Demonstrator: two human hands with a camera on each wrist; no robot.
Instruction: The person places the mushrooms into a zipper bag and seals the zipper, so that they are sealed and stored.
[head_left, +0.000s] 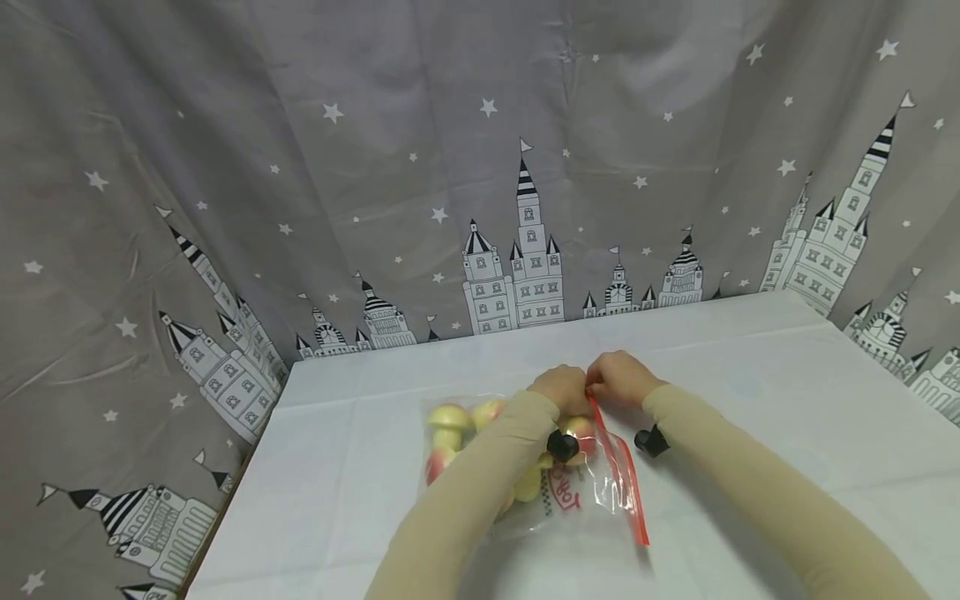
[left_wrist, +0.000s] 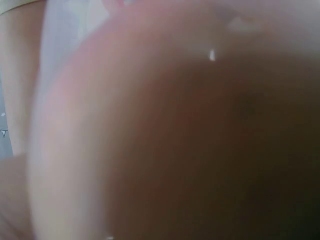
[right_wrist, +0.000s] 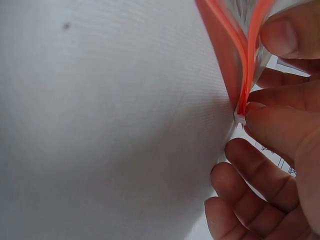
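Note:
A clear zip bag [head_left: 600, 492] with a red zip strip [head_left: 633, 500] lies on the white table, its strip side to the right. Inside are several yellow mushroom-shaped pieces [head_left: 448, 417] with pinkish-red patches. At the strip's far end, my right hand [head_left: 624, 379] pinches a small white slider [right_wrist: 240, 119] between thumb and fingers. The two red strips spread apart just beyond it. Close beside, my left hand [head_left: 562, 388] holds the bag's edge, its thumb [right_wrist: 282, 37] against the plastic. In the left wrist view a blurred, pinkish-brown rounded surface fills most of the picture.
A white cloth covers the table [head_left: 330, 492]. Behind it hangs a grey curtain [head_left: 420, 108] printed with castles and stars. A black wrist device [head_left: 562, 446] sits at the left wrist, another [head_left: 651, 442] at the right. Red lettering [head_left: 564, 487] marks the bag.

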